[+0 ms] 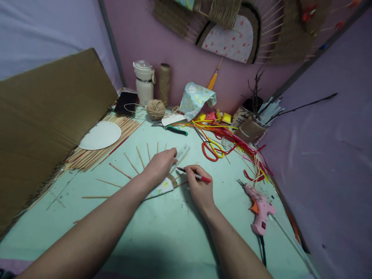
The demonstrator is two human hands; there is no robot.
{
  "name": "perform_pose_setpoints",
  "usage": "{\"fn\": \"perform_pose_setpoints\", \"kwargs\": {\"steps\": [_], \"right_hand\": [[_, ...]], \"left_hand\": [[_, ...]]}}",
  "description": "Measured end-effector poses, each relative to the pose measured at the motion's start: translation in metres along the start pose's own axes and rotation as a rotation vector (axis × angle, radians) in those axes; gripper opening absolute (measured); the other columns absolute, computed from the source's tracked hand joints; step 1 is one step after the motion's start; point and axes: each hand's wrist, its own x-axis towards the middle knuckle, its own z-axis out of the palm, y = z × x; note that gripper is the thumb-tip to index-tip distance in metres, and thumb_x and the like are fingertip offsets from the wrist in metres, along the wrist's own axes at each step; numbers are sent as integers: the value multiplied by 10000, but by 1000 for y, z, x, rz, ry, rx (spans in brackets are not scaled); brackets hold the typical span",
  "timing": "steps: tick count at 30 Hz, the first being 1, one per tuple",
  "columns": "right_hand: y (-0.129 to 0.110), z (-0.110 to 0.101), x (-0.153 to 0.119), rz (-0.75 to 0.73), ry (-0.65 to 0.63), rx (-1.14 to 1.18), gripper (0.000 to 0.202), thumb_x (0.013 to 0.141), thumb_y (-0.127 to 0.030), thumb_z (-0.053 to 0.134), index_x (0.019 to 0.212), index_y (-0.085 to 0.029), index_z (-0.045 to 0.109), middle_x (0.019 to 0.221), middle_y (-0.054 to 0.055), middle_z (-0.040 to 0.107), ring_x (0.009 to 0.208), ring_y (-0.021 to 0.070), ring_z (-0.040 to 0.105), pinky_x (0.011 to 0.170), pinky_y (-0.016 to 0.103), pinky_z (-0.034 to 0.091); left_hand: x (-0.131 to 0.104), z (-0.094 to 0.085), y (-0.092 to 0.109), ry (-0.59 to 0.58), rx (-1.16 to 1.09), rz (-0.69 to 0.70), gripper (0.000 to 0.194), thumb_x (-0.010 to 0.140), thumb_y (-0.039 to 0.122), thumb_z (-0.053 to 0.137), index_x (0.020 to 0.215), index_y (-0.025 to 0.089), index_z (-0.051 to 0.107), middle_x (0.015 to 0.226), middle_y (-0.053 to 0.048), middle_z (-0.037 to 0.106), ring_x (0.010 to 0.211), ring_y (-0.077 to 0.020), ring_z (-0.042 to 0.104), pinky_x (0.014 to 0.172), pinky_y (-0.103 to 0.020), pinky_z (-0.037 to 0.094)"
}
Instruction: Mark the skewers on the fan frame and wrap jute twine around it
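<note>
My right hand (200,186) is closed round a red pen (203,178), its dark tip pointing left towards a clear ruler (182,154). My left hand (161,164) is at the ruler's lower left, fingers bent together and pressing on it; what lies beneath them is partly hidden. Under my left wrist rests a half-round piece of flowered cloth (162,189) with a brown burlap border (173,181). Thin wooden sticks (140,156) fan outward from it across the table, some covered by my left arm.
A pink glue gun (261,209) with its cord lies at the right. Orange and yellow scissors (210,151), green-handled pliers (176,130) and a twine ball (156,109) lie farther back. Cardboard (55,116) stands at left, beside a white oval (100,135) on bundled sticks.
</note>
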Motion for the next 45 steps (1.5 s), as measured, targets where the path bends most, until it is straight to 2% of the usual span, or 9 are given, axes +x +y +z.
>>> {"fn": "perform_pose_setpoints", "kwargs": {"steps": [9, 45], "right_hand": [[5, 3, 1, 14, 1, 10, 199, 842, -299, 550, 750, -178, 678, 612, -25, 586, 584, 124, 499, 552, 230, 372], [3, 3, 2, 15, -9, -16, 207, 840, -298, 543, 732, -174, 669, 607, -28, 569, 581, 121, 481, 558, 230, 370]], "left_hand": [[0, 2, -1, 25, -4, 20, 45, 894, 262, 475, 899, 222, 497, 839, -51, 649, 809, -232, 611, 651, -292, 381], [0, 2, -1, 27, -30, 4, 54, 880, 283, 466, 867, 234, 485, 796, -35, 621, 769, -215, 587, 624, -285, 361]]}}
